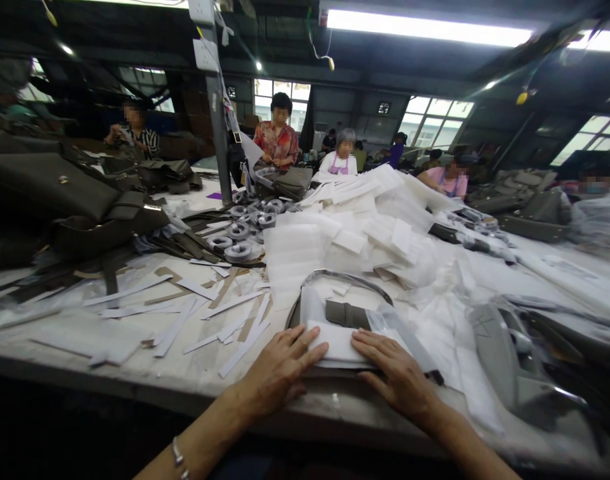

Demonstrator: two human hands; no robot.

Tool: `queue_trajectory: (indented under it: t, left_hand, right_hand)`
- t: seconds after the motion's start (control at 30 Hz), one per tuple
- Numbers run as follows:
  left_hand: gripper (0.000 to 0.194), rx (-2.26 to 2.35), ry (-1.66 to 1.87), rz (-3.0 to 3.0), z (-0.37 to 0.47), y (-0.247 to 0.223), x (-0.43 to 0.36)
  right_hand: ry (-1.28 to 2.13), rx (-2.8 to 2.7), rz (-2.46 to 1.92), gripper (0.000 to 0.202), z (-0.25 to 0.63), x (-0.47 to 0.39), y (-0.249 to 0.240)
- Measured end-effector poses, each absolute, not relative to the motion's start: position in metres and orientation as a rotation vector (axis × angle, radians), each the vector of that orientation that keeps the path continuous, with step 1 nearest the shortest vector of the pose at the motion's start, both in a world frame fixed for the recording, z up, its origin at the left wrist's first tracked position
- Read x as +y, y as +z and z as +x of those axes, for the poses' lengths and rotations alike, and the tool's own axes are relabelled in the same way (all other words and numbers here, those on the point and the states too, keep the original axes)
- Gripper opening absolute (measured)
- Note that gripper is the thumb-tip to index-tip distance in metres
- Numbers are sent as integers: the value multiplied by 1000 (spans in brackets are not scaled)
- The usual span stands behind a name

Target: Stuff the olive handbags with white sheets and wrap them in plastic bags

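Observation:
A dark grey handbag (347, 313) lies at the table's front edge, its handle arched away from me. White foam sheeting (337, 343) is folded over its near part, and clear plastic covers some of its right side. My left hand (283, 363) rests on the foam's left end, fingers spread and pointing inward. On the right end of the foam lies my right hand (395, 368), its fingers also extended. Both palms face down, and neither hand is closed around anything. The bag's near edge is partly hidden beneath the foam and hands.
White and brown strips (185, 320) litter the table's left. Behind the bag rises a pile of white foam sheets (299, 257), beside coiled straps (239, 252). A wrapped bag (505, 360) lies at right, dark bags (49, 193) at left. Several people sit beyond.

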State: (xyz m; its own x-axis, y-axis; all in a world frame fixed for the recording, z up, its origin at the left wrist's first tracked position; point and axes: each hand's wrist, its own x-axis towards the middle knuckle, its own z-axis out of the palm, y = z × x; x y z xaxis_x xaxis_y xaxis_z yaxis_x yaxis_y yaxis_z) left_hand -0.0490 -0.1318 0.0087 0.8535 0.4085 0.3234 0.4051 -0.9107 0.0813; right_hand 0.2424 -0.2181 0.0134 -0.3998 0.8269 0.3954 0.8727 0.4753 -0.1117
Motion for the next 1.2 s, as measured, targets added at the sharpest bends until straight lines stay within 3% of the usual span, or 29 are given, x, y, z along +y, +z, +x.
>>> queue_trajectory:
  t: [0.2, 0.27, 0.47, 0.63, 0.87, 1.1, 1.2]
  left_hand:
    - [39, 607, 963, 3028, -36, -15, -127]
    - [32, 615, 1082, 2956, -35, -21, -122]
    - [35, 727, 1088, 2989, -29, -17, -131]
    - [36, 451, 1073, 3213, -33, -12, -127]
    - [37, 562, 1197, 3042, -29, -31, -124]
    - [42, 834, 819, 3353, -31, -28, -137]
    - [42, 722, 683, 3421, -33, -20, -131]
  right_hand:
    - [-276, -2260, -1386, 49, 196, -215, 15]
    - [-328, -2188, -1339, 46, 177, -209, 3]
    - [-476, -2039, -1314, 41, 166, -203, -20]
    - [-509, -2000, -1330, 39, 164, -205, -21]
    - [-507, -1993, -1375, 36, 158, -203, -27]
    - [-551, -1983, -1354, 39, 160, -205, -31]
    - [-566, -1980, -1381, 37, 158, -205, -29]
